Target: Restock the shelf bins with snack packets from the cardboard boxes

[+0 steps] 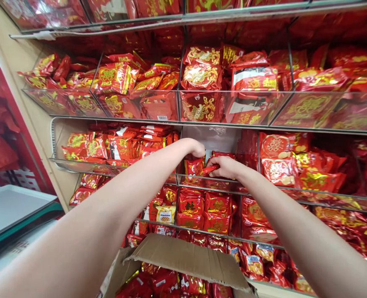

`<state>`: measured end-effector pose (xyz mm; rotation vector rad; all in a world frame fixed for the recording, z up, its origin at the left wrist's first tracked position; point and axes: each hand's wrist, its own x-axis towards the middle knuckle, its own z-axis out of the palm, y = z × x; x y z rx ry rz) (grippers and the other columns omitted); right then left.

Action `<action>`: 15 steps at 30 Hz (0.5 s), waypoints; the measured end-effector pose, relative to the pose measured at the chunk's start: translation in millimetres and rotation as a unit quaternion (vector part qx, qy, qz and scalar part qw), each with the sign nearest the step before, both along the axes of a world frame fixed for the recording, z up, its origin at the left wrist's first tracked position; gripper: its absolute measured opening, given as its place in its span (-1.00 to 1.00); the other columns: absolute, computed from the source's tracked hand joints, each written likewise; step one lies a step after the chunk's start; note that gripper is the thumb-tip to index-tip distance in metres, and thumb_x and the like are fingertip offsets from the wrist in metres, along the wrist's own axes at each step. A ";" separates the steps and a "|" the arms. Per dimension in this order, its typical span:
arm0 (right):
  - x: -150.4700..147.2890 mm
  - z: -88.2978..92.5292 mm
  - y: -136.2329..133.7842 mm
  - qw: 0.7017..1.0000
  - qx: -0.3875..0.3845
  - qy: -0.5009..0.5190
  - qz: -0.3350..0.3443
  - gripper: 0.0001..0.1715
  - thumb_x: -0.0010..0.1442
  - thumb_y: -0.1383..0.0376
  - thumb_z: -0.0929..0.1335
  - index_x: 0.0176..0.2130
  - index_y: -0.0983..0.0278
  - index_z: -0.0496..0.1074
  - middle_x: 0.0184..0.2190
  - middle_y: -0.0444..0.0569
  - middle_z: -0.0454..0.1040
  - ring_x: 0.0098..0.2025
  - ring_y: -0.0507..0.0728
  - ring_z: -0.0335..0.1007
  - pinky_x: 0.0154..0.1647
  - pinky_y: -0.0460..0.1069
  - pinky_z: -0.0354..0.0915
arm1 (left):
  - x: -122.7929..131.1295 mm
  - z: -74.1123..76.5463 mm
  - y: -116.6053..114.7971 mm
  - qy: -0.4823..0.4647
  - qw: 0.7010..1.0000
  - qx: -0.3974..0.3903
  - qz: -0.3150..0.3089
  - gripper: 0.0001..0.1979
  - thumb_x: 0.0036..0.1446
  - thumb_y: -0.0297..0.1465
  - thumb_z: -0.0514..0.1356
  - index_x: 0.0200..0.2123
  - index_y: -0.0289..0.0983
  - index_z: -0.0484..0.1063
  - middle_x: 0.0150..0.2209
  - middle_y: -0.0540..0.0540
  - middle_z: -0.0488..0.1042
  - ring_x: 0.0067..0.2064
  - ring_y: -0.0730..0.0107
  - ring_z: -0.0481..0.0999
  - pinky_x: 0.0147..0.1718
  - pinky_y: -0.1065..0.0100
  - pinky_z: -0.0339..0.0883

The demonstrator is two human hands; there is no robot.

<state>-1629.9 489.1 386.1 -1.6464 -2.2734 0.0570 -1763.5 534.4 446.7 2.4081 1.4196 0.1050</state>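
Note:
Both hands reach into a middle-shelf compartment behind a clear front panel (214, 184). My left hand (196, 147) is bent down over a red packet (193, 167) standing at the compartment's left side; its fingertips are hidden. Just to the right, my right hand (222, 167) has its fingers closed round the edge of a red packet (209, 169), close behind the panel. More red packets lie behind that hand, and the compartment's pale back wall (214, 138) shows above them.
An open cardboard box (186, 256) of red packets stands below, in front of the lower shelves. Clear dividers and shelf edges (227, 125) surround the compartment. At the left are a wooden side panel (31, 111) and a grey tray (12, 207).

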 end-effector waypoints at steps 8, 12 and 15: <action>-2.5 2.1 -0.5 0.999 0.009 -0.004 -0.045 -0.68 -0.21 0.25 0.42 -0.37 0.30 0.37 -0.46 -0.12 0.43 -0.42 0.05 0.33 -0.46 -0.11 0.19 | -4.5 -3.2 -31.3 0.118 0.988 0.023 -0.101 -0.10 -0.43 -0.35 0.33 0.08 -0.28 0.08 0.00 -0.20 0.31 -0.06 0.18 0.35 -0.16 0.33 0.28; -0.8 -0.3 2.1 0.995 0.038 0.055 -0.069 -0.40 -0.26 0.25 0.46 -0.19 0.36 0.26 -0.31 -0.01 0.45 -0.31 0.08 0.36 -0.36 -0.10 0.24 | 0.0 -11.8 -35.9 0.157 0.976 0.111 -0.105 -0.04 -0.38 -0.40 0.30 0.14 -0.33 -0.08 -0.04 -0.24 0.33 -0.13 0.15 0.39 -0.20 0.32 0.30; 0.6 -1.4 3.0 0.993 0.046 0.062 -0.083 -0.29 -0.22 0.24 0.45 -0.08 0.38 0.20 -0.24 0.06 0.44 -0.26 0.10 0.37 -0.29 -0.08 0.26 | -1.0 -16.3 -30.4 0.134 0.974 0.131 -0.131 0.01 -0.32 -0.46 0.25 0.19 -0.30 -0.24 0.02 -0.27 0.28 -0.11 0.14 0.38 -0.24 0.33 0.31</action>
